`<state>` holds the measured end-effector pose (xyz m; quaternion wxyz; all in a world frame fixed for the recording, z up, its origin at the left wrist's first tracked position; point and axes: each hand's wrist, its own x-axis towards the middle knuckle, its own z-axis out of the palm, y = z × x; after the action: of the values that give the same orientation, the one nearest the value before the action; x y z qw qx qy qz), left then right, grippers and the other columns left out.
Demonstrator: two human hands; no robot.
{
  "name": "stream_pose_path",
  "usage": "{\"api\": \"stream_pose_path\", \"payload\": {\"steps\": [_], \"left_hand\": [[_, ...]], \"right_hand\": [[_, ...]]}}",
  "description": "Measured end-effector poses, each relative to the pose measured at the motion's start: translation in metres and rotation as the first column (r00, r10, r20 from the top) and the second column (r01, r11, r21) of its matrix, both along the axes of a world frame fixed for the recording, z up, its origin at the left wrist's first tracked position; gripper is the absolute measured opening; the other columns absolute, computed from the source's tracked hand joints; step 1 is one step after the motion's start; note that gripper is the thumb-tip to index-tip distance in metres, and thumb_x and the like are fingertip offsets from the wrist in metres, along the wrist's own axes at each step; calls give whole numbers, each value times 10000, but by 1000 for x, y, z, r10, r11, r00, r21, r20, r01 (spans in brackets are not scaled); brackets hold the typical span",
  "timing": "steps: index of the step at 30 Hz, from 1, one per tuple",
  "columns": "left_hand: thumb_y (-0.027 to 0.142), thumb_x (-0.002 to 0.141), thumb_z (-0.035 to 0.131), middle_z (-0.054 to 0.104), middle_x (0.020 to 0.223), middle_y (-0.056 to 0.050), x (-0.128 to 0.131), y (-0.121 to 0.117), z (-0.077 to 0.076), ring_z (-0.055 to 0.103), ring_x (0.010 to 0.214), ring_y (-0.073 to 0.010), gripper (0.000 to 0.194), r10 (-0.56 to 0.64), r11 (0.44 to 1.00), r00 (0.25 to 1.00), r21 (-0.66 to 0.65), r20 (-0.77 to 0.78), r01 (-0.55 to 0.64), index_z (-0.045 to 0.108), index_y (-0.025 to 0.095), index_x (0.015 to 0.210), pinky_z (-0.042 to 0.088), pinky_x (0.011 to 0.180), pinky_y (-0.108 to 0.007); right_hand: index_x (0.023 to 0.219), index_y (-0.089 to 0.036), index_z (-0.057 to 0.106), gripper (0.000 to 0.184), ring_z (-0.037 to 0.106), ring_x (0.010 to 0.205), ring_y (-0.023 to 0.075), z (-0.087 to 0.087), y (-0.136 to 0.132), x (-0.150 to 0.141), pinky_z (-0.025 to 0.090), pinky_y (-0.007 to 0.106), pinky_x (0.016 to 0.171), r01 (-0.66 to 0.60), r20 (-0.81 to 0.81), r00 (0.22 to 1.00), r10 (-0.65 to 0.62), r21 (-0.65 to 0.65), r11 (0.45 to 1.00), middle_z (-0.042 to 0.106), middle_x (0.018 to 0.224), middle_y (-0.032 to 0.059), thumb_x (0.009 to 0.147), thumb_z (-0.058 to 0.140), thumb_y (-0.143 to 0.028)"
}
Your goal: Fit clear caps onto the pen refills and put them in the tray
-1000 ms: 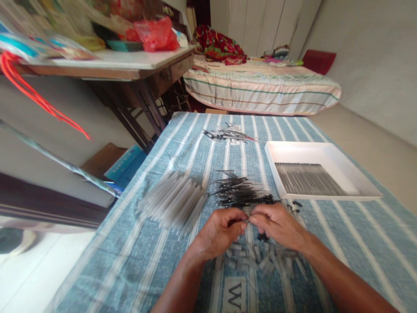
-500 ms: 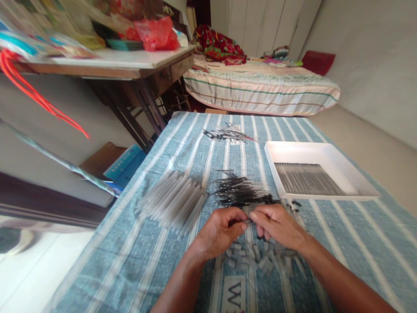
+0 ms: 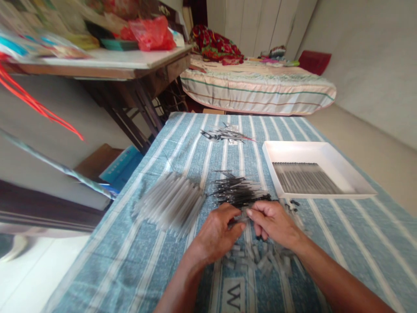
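Note:
My left hand (image 3: 220, 230) is over the striped cloth, its thumb and forefinger curved with a gap between their tips. Close against it, my right hand (image 3: 272, 221) pinches a small translucent grey piece (image 3: 243, 215), partly hidden by the fingers. Black bits show under the right hand's curled fingers. Just beyond the hands lies a pile of black-tipped pen refills (image 3: 239, 189). A bundle of translucent grey pen barrels (image 3: 171, 204) is to the left. Short grey pen caps (image 3: 260, 258) are scattered nearer me, below the wrists.
A white box (image 3: 352, 176) on the right holds a row of pens (image 3: 306, 178). Small black plugs (image 3: 294, 203) lie beside it. Farther back is a loose heap of pen parts (image 3: 226, 134). A desk (image 3: 130, 65) and a bed (image 3: 257, 89) stand beyond the table.
The left thumb and forefinger have parted a little and drawn slightly back from the right fingertips. The view has shifted slightly; the piles and box look the same.

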<state>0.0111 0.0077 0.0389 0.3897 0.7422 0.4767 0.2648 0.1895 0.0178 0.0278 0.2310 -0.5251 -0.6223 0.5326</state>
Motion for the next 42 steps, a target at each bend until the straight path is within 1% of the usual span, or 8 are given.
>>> {"api": "stream_pose_path", "payload": {"steps": [5, 13, 18, 22, 27, 32, 37, 42], "left_hand": [[113, 831, 423, 599, 852, -56, -2, 1, 3, 550, 815, -156, 238, -102, 994, 995, 48, 15, 101, 653, 160, 793, 414, 749, -261], [117, 783, 488, 571, 779, -33, 0, 0, -2, 534, 756, -150, 126, -30, 996, 999, 87, -20, 31, 585, 165, 720, 399, 696, -256], [165, 739, 550, 551, 697, 2, -1, 2, 3, 512, 644, -131, 68, 126, 990, 992, 68, 2, -126, 562, 177, 674, 383, 613, -241], [237, 738, 588, 523, 621, 28, -3, 4, 4, 473, 578, -112, 87, 278, 960, 957, 9, 80, -280, 572, 176, 679, 355, 557, -227], [297, 723, 616, 469, 545, 47, -3, 6, 0, 403, 504, -82, 168, 410, 907, 864, -234, 292, -351, 554, 157, 654, 306, 474, -204], [329, 668, 680, 515, 531, 56, -1, 9, -2, 368, 420, -49, 221, 547, 826, 698, -436, 462, -358, 545, 155, 669, 269, 403, -181], [288, 635, 711, 578, 549, 52, -1, 11, -3, 397, 384, -40, 227, 616, 782, 588, -499, 524, -375, 531, 154, 671, 283, 375, -171], [254, 616, 724, 573, 542, 56, -2, 13, -5, 428, 394, -46, 233, 651, 758, 513, -515, 559, -401, 527, 151, 683, 327, 371, -168]], "right_hand": [[590, -192, 458, 334, 452, 339, 72, 2, 1, 0, 337, 177, 363, 13, 15, 1000, -13, 24, 1000, 545, 449, -47, 840, 458, -414], [594, -192, 462, 337, 453, 329, 70, 6, 4, -2, 334, 174, 357, 18, 21, 1000, -19, 36, 999, 542, 440, -45, 839, 465, -424], [581, -186, 470, 392, 462, 345, 69, 8, 11, 14, 346, 172, 365, 110, -6, 994, -110, 91, 990, 555, 456, -33, 835, 451, -483], [596, -181, 499, 362, 459, 353, 69, 8, 16, 33, 357, 175, 374, 172, 14, 984, -175, 138, 975, 557, 467, -34, 810, 498, -472], [600, -182, 501, 340, 455, 353, 71, 2, 11, 43, 364, 183, 383, 197, 27, 979, -201, 112, 974, 544, 463, -39, 809, 508, -449], [616, -187, 496, 297, 457, 380, 77, 1, -2, 31, 365, 190, 406, 87, 24, 996, -89, 84, 993, 545, 485, -41, 811, 503, -411], [634, -183, 520, 221, 473, 436, 83, 3, -10, 19, 363, 188, 440, -15, 66, 998, 6, 128, 992, 542, 509, -37, 801, 507, -328], [638, -183, 517, 188, 475, 460, 94, -1, -10, 24, 364, 200, 464, -17, 97, 995, -2, 188, 982, 527, 509, -35, 791, 507, -292]]}}
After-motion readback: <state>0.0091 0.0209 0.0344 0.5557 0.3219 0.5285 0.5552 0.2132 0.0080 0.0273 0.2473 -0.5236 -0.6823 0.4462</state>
